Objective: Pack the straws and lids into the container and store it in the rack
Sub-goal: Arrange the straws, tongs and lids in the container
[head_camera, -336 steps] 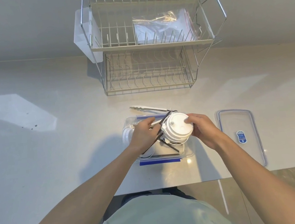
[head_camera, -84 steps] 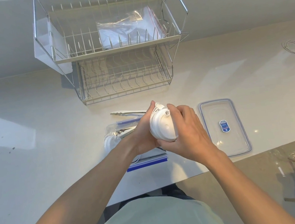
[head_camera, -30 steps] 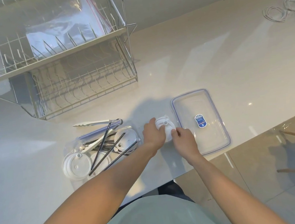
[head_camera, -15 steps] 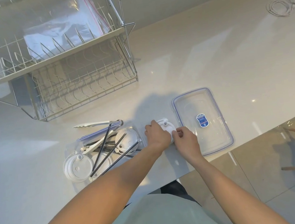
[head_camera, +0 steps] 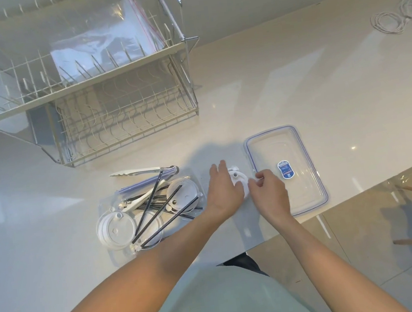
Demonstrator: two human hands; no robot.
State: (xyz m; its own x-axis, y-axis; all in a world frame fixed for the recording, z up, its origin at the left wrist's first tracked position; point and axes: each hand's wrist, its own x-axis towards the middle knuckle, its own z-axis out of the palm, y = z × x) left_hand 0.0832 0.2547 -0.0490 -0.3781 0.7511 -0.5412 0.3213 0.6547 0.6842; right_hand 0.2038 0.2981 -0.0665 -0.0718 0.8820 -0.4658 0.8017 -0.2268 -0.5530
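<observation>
A small stack of white lids [head_camera: 236,178] stands on the counter between the clear container [head_camera: 117,255] and its flat clear cover [head_camera: 305,195]. My left hand [head_camera: 222,192] grips the stack from the left, thumb over its top. My right hand [head_camera: 269,194] pinches its right edge. Most of the stack is hidden by both hands. The container holds more white lids [head_camera: 115,229], several black straws [head_camera: 155,214] lying crosswise and sticking out over the rim, and white plastic tongs [head_camera: 140,200]. The wire rack [head_camera: 129,129] stands at the back left.
Metal tongs [head_camera: 137,172] lie just behind the container. A zip bag [head_camera: 103,44] lies on the rack's upper shelf. White cables [head_camera: 390,21] are coiled at the far right. The counter's front edge runs just below the cover, with floor and chair legs beyond.
The lid stack, held in the air earlier, now rests on the counter right of the container. In the last half second my left fingers spread a little; my right hand stays on the stack.
</observation>
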